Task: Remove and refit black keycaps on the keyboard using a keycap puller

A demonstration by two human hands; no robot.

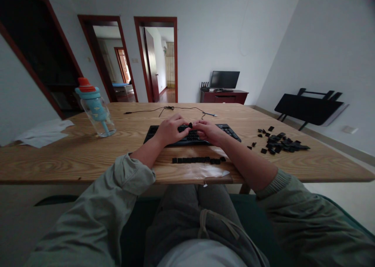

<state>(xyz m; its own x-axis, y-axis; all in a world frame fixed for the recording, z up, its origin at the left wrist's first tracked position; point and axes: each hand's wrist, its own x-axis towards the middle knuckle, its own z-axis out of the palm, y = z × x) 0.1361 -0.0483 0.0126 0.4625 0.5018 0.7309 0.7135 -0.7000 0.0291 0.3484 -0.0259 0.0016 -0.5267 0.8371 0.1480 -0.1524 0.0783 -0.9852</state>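
A black keyboard (228, 132) lies on the wooden table (88, 157) in front of me. Both hands hover over its middle. My left hand (170, 129) and my right hand (209, 131) meet fingertip to fingertip, pinching one small black keycap (190, 124) between them. A short row of black keycaps (199, 160) lies on a clear plastic sheet (205, 171) near the table's front edge, just below my wrists. A loose heap of black keycaps (279, 142) sits to the right of the keyboard.
A clear bottle with a blue and orange lid (95, 107) stands at the left. White papers (43, 132) lie at the far left. A thin black cable (172, 110) runs behind the keyboard. A folded black table (310, 107) leans on the right wall.
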